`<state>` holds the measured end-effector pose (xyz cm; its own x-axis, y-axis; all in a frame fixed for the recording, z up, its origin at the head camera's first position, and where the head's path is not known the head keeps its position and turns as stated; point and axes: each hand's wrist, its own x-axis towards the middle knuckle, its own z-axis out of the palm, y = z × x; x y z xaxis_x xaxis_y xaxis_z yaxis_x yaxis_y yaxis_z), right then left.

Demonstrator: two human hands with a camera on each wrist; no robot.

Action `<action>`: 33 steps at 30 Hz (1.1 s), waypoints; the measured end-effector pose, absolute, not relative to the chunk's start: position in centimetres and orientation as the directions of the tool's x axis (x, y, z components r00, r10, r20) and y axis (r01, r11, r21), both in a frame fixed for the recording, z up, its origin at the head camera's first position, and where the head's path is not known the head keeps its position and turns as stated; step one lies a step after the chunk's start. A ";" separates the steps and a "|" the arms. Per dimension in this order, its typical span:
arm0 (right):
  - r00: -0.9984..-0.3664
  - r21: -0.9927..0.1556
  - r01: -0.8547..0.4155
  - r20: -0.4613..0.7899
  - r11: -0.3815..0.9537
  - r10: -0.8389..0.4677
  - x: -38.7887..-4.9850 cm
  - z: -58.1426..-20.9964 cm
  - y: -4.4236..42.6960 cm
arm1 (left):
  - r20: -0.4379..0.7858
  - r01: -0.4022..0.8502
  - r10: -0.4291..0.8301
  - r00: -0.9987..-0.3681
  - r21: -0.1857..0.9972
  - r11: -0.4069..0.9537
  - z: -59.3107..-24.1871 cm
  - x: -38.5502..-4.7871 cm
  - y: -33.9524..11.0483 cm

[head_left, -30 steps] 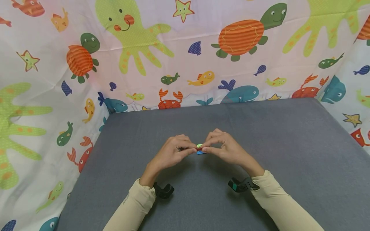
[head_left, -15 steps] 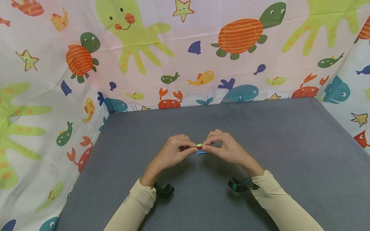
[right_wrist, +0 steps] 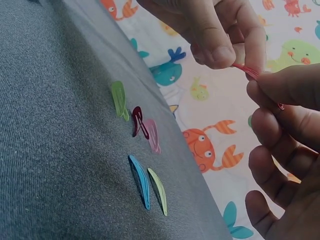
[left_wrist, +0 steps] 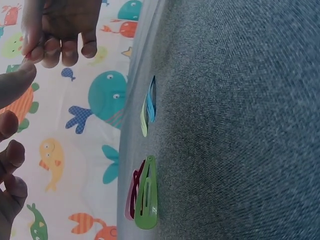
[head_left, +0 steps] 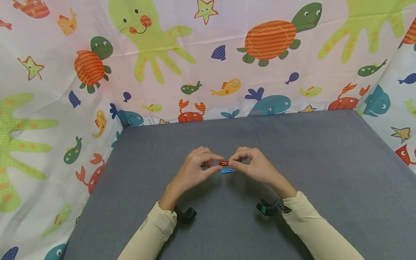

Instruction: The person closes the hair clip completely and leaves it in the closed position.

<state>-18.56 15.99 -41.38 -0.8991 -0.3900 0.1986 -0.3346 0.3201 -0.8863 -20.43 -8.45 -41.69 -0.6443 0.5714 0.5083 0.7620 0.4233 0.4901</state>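
Fingers (right_wrist: 295, 84) pinch a slender red clip (right_wrist: 248, 70)

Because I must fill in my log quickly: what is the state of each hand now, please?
Left hand: open, close to the red snap hair clip.
Right hand: closed, pinching that clip.

Between ten and eleven o'clock is the right hand (left_wrist: 65, 25), a red sliver (left_wrist: 28, 56) at its fingertips, just beside one fingertip of the left hand (left_wrist: 11, 155), whose other fingers lie from nine to eight. Grey cloth (left_wrist: 240, 120) spans twelve to six, with a blue clip (left_wrist: 152, 107) and pale green clip (left_wrist: 144, 120) near centre and, toward six, a green clip (left_wrist: 145, 219) before a dark red clip (left_wrist: 133, 190) and pink clip (left_wrist: 129, 204); a sea-creature backdrop (left_wrist: 85, 192) shows at nine
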 end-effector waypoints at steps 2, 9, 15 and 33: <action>-0.903 -0.895 -0.318 0.184 0.314 -0.388 -18.5 -41.4 16.0 | 0.520 0.768 0.566 -0.639 0.468 0.438 -41.7 -20.4 -8.4; -0.908 -0.908 -0.289 0.159 0.304 -0.388 -18.5 -41.5 16.0 | 0.561 0.789 0.556 -0.613 0.401 0.465 -41.5 -20.2 -8.2; -0.909 -0.907 -0.281 0.146 0.314 -0.391 -18.6 -41.6 16.0 | 0.558 0.784 0.554 -0.618 0.389 0.483 -41.6 -20.2 -8.1; -0.784 -0.671 -0.616 0.470 0.412 -0.406 -19.4 -41.8 16.4 | 0.531 0.758 0.542 -0.652 0.419 0.501 -42.1 -20.7 -7.8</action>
<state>-19.36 16.42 -41.83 -0.7838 -0.4064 0.4696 -0.6160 0.4124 -0.6712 -20.68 -7.81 -42.09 -0.6517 0.5421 0.5305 0.7575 0.5008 0.4188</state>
